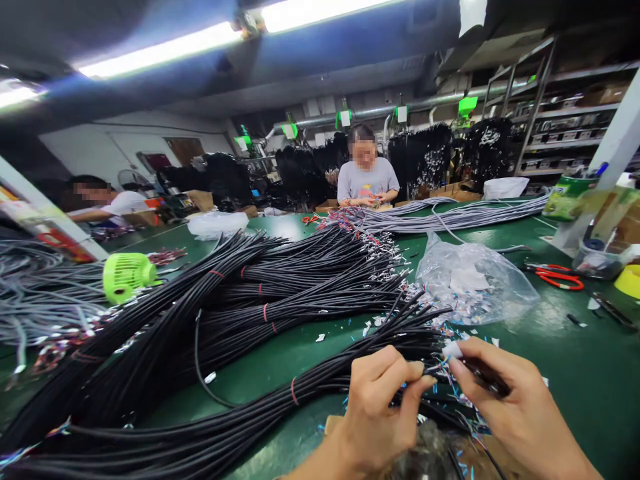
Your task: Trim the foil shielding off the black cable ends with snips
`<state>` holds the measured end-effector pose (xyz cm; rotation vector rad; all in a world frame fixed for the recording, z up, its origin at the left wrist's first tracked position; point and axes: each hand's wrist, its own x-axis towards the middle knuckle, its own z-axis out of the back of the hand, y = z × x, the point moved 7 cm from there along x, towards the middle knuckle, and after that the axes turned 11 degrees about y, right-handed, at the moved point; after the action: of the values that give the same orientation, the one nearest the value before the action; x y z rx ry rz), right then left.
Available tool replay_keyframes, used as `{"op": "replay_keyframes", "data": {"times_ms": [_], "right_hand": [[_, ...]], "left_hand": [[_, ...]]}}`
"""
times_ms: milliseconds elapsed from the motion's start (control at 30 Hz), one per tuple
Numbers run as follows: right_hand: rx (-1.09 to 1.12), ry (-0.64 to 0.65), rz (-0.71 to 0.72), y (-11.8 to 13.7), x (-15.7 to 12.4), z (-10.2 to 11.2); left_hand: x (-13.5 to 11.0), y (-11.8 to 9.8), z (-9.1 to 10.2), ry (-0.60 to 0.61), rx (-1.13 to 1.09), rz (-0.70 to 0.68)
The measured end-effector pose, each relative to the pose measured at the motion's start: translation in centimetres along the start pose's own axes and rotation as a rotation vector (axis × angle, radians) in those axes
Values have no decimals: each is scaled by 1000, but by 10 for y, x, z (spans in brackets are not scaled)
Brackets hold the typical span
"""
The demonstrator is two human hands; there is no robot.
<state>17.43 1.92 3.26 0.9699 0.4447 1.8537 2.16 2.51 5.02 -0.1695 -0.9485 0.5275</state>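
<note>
My left hand (pixel 383 400) is closed in a pinch at the end of a black cable (pixel 400 393), where thin wires show past the fingertips. Facing it, my right hand (pixel 510 393) pinches a small white scrap (pixel 451 351) between thumb and forefinger. Something dark (pixel 487 377) lies in the right palm, mostly hidden by the fingers. Just behind both hands are the loose ends of a black cable bundle (pixel 295 393), tied with a red band. Bits of blue and white wire are scattered below and between the hands.
More banded black cable bundles (pixel 300 287) cover the green table (pixel 575 373). A clear plastic bag (pixel 475 280) of scraps, red-handled scissors (pixel 559 277), a green fan (pixel 129 275) and grey cables (pixel 480 215) lie around. One person (pixel 369 175) sits opposite, another (pixel 110 200) at left.
</note>
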Motion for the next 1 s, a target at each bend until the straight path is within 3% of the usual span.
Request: {"op": "replay_keyframes", "data": {"times_ms": [300, 500, 600, 767, 1000], "right_hand": [[39, 36, -63, -3, 1, -4], [348, -122, -198, -17, -3, 0], [433, -132, -186, -16, -3, 0], [314, -216, -115, -10, -5, 5], [162, -187, -44, -14, -9, 1]], "left_hand": [[-2, -2, -1, -18, 67, -38], [-4, 2, 0, -13, -10, 15], [-3, 0, -1, 2, -8, 11], [-1, 0, -2, 21, 13, 5], [-5, -6, -6, -17, 103, -67]]}}
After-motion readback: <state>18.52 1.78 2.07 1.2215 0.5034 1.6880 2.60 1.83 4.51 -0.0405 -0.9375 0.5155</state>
